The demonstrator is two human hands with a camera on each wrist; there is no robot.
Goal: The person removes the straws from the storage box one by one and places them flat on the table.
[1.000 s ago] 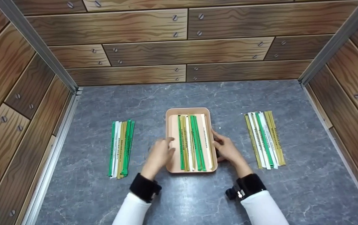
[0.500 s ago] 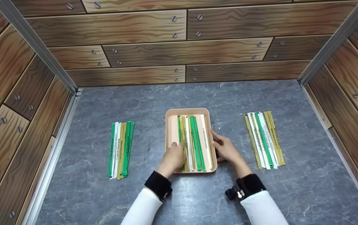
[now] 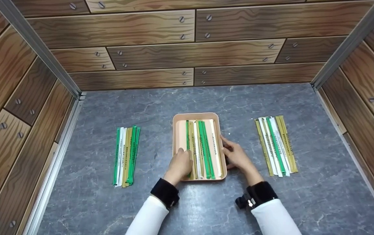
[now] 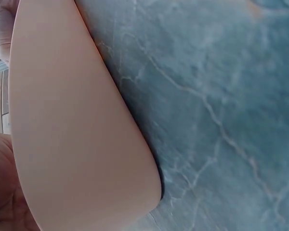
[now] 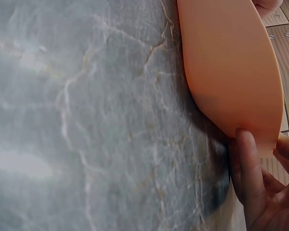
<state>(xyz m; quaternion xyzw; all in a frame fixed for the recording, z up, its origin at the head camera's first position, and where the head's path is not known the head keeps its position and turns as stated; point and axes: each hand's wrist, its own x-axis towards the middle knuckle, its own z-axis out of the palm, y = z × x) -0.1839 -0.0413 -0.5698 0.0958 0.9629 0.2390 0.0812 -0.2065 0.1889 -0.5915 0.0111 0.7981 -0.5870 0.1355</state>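
Head view: I am watching both hands working at the peach-coloured tray (image 3: 196, 116) sitting mid-table (image 3: 187, 101), with wrapped sticks (image 3: 203, 147) — green, white and olive — lying lengthwise inside it. My left hand (image 3: 180, 164) is reaching over the tray's near-left edge, its fingers (image 3: 184, 153) resting on the leftmost sticks; they are looking lightly bent, though whether they are pinching one stick or only pressing on it I cannot tell from here. My right hand (image 3: 235, 156) is lying against the tray's right wall, fingers fairly straight and relaxed, apparently steadying it rather than gripping.

Left wrist view is showing only the tray's outer wall (image 4: 77, 134) against the grey marbled table, with a sliver of palm at the frame edge. Right wrist view is showing a finger (image 5: 248, 168) touching the tray's corner (image 5: 231, 72) from outside.

I am judging the step in hand as arranging or picking among the sticks already in the tray. The next move, as I read it, is calling for a clean pinch on a single stick without dragging its neighbours — they are lying side by side, touching.

Two more bundles are lying on the table, well apart from the tray: one to the left (image 3: 126, 155), one to the right (image 3: 276, 145).
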